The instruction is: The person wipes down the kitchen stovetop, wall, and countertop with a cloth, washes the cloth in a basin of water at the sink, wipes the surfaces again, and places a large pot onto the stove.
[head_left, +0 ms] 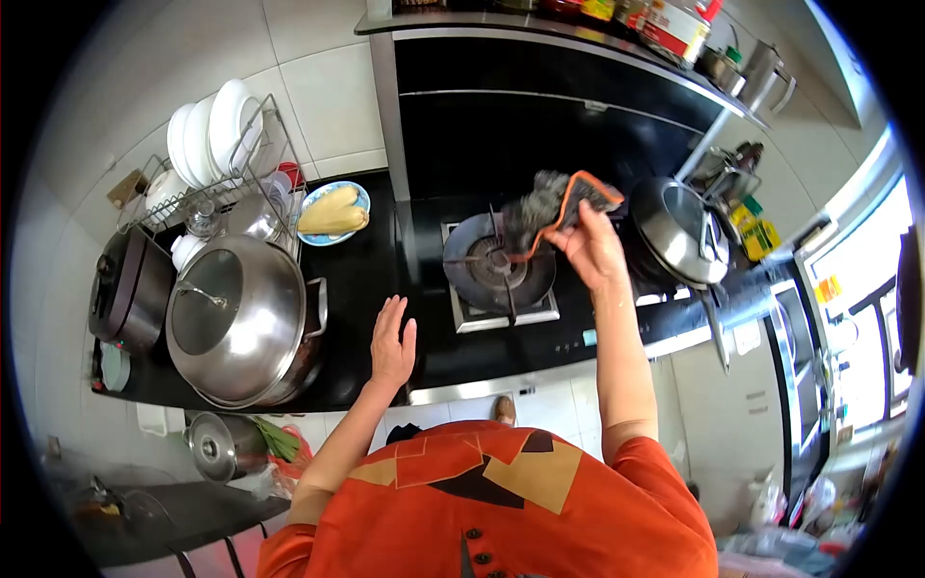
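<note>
My right hand pinches a dark grey cloth with an orange edge. The cloth hangs above the left gas burner, hiding part of its back and right side; whether it touches the burner I cannot tell. My left hand is held over the black counter near its front edge, fingers stretched out, holding nothing. It lies between the burner and a large lidded steel pot. To the right of the cloth, a lidded wok sits with its handle pointing toward the front.
A blue-rimmed plate with pale yellow vegetables stands behind my left hand. Left of it are a wire dish rack with white plates and a dark cooker. Bottles and jars line the shelf above the stove.
</note>
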The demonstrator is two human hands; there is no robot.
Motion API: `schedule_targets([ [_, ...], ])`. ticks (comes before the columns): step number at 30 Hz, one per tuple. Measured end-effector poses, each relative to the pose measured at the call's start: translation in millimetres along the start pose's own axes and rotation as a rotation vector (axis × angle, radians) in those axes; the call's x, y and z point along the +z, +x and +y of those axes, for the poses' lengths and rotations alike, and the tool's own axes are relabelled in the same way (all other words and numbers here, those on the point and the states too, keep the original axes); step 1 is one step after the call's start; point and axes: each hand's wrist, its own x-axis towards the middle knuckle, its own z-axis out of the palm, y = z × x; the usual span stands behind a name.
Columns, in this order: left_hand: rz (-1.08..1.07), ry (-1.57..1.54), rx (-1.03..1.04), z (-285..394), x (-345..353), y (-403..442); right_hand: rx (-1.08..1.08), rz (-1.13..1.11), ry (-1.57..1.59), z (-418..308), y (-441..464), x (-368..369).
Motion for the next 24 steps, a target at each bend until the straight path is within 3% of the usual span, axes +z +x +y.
schedule_targets([
  [3, 0.105, -0.081, -0.094, 29, 23, 36, -0.084, -0.022, -0.152, -34, 56, -19],
  [5, 0.159, -0.259, -0.222, 45, 34, 56, 0.059, -0.191, -0.016, -39, 102, -45],
  [7, 0.221, -0.35, -0.318, 57, 42, 67, 0.057, -0.286, 0.047, -40, 141, -44],
  [9, 0.281, -0.379, -0.362, 65, 45, 70, -0.047, -0.271, 0.026, -44, 163, -24],
  [11, 0.293, -0.357, -0.389, 72, 42, 73, -0.282, -0.16, -0.101, -47, 165, -1],
  [13, 0.3, -0.343, -0.419, 79, 33, 76, -0.533, -0.034, -0.705, -56, 164, 3],
  [15, 0.195, -0.344, -0.426, 82, 20, 82, -0.987, -0.043, -1.256, -65, 170, 9],
  [17, 0.203, -0.351, -0.433, 77, 19, 88, -1.142, -0.023, -1.562, -66, 177, 25],
  [19, 0.289, -0.365, -0.303, 69, 22, 96, -0.992, -0.055, -1.834, -57, 196, 37],
  [20, 0.278, -0.399, -0.301, 68, 23, 100, -1.15, -0.145, -1.915, -50, 210, 47],
  [21, 0.283, -0.421, -0.304, 66, 24, 102, -1.036, -0.202, -1.928, -39, 222, 59],
  [24, 0.232, -0.458, -0.306, 57, 23, 106, -1.076, -0.258, -1.893, -1, 247, 98],
])
